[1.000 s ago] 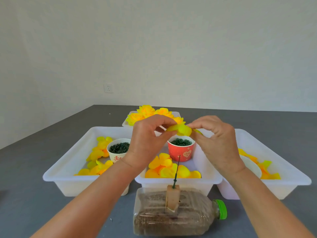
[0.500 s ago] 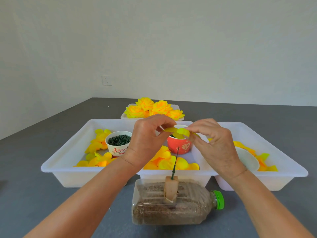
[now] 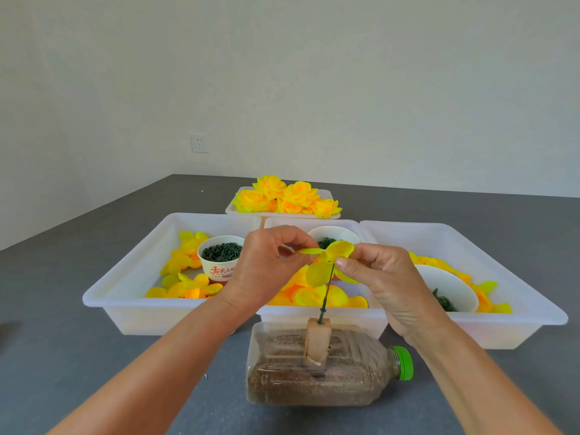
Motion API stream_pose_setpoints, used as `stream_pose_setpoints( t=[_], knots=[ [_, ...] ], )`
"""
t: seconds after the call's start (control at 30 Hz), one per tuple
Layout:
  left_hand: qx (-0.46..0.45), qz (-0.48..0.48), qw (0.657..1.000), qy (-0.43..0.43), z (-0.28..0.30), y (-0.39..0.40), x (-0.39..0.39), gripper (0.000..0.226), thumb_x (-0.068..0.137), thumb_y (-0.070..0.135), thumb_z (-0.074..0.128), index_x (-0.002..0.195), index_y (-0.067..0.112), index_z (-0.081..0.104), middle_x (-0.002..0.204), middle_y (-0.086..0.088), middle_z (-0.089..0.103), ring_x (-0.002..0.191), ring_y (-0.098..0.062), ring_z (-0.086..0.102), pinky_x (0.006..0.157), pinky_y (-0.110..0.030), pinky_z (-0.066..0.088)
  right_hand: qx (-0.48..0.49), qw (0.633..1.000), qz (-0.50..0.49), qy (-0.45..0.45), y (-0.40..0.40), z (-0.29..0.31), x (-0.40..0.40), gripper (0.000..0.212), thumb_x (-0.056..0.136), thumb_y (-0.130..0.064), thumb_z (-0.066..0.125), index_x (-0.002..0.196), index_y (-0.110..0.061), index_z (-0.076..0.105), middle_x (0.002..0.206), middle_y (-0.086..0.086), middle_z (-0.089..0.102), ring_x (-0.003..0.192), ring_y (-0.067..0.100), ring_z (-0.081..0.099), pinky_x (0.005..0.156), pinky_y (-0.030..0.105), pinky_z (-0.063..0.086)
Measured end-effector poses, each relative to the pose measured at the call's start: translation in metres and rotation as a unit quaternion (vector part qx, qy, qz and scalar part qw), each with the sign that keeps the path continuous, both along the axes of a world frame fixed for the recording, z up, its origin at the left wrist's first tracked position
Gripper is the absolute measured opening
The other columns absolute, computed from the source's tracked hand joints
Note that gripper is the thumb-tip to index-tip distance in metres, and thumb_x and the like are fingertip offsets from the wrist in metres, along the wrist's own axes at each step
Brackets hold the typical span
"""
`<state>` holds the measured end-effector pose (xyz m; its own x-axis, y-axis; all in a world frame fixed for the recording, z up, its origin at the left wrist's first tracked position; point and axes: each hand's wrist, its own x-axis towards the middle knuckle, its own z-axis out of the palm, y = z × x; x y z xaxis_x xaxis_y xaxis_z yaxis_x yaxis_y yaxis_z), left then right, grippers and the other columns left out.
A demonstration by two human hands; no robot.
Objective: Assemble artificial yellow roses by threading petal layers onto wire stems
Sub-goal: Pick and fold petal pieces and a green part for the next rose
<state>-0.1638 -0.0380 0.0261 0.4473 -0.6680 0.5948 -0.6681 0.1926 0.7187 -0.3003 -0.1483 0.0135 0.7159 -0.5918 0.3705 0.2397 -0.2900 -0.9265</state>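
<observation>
Roses (image 3: pixel 287 197) are stacked finished behind; one petal layer (image 3: pixel 326 262), pinched by left hand (image 3: pixel 266 268) and right hand (image 3: pixel 376 277), is met by the wire stem (image 3: pixel 324 296).

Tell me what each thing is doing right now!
Left hand: pinching the petal layer.
Right hand: pinching the petal layer too.
Petal layer: at the wire stem's top.
Wire stem: standing in the block.
Block: stuck upright in the bottle.
Bottle: lying sideways, green cap on.
Finished roses: piled in the far tray.
White cup: upright, full of green pieces.
</observation>
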Motion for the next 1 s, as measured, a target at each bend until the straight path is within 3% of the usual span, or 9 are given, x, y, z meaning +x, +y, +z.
stream_pose_setpoints(
  t=[0.17, 0.3, 0.43, 0.73, 0.9, 1.0],
  knots=[
    [0.001, -0.001, 1.0, 0.007, 0.0, 0.004, 0.001, 0.024, 0.074, 0.004, 0.075, 0.071, 0.027, 0.068, 0.071, 0.012, 0.067, 0.064, -0.003, 0.059, 0.066, -0.013, 0.048, 0.005, 1.0, 0.015, 0.001, 0.003, 0.001, 0.0, 0.026, 0.069, -0.024, 0.067, 0.087, -0.008, 0.074, 0.09, 0.015, 0.073, 0.09, 0.032, 0.066, 0.088, 0.041, 0.052],
    [-0.002, -0.008, 1.0, -0.001, 0.0, 0.006, -0.001, 0.02, 0.074, 0.004, 0.075, 0.073, 0.024, 0.069, 0.073, 0.007, 0.069, 0.068, -0.007, 0.062, 0.07, -0.02, 0.052, 0.012, 1.0, 0.015, 0.004, 0.003, 0.0, -0.002, 0.031, 0.064, -0.03, 0.07, 0.085, -0.008, 0.075, 0.092, 0.017, 0.072, 0.096, 0.039, 0.064, 0.093, 0.048, 0.047],
    [-0.003, -0.014, 1.0, -0.008, 0.001, 0.007, -0.003, 0.013, 0.075, 0.005, 0.074, 0.077, 0.018, 0.072, 0.075, 0.006, 0.069, 0.069, -0.008, 0.062, 0.071, -0.021, 0.052, 0.018, 1.0, 0.015, 0.003, 0.003, 0.001, -0.004, 0.033, 0.061, -0.033, 0.072, 0.084, -0.01, 0.076, 0.092, 0.021, 0.071, 0.091, 0.034, 0.063, 0.094, 0.052, 0.045],
    [-0.009, -0.014, 1.0, -0.02, 0.004, 0.011, -0.006, 0.009, 0.075, 0.005, 0.074, 0.08, 0.013, 0.073, 0.077, 0.003, 0.069, 0.071, -0.009, 0.062, 0.072, -0.02, 0.052, 0.008, 0.999, 0.032, 0.002, 0.004, 0.0, -0.007, 0.029, 0.061, -0.035, 0.073, 0.084, -0.018, 0.077, 0.089, 0.01, 0.074, 0.091, 0.025, 0.066, 0.092, 0.042, 0.049],
    [-0.01, -0.018, 1.0, -0.023, 0.006, 0.012, -0.009, 0.01, 0.075, 0.005, 0.074, 0.08, 0.013, 0.073, 0.075, 0.002, 0.069, 0.068, -0.008, 0.061, 0.072, -0.022, 0.053, 0.014, 1.0, 0.024, -0.004, 0.003, 0.0, -0.009, 0.03, 0.06, -0.035, 0.074, 0.084, -0.016, 0.077, 0.09, 0.017, 0.072, 0.087, 0.028, 0.063, 0.09, 0.056, 0.045],
    [-0.012, -0.016, 0.999, -0.029, 0.007, 0.011, -0.01, 0.007, 0.075, 0.006, 0.074, 0.081, 0.011, 0.073, 0.075, 0.004, 0.069, 0.069, -0.01, 0.062, 0.072, -0.022, 0.053, 0.003, 1.0, 0.027, -0.006, 0.003, 0.001, -0.01, 0.027, 0.06, -0.035, 0.074, 0.082, -0.019, 0.077, 0.085, 0.012, 0.073, 0.081, 0.021, 0.065, 0.081, 0.039, 0.049]
  ],
)
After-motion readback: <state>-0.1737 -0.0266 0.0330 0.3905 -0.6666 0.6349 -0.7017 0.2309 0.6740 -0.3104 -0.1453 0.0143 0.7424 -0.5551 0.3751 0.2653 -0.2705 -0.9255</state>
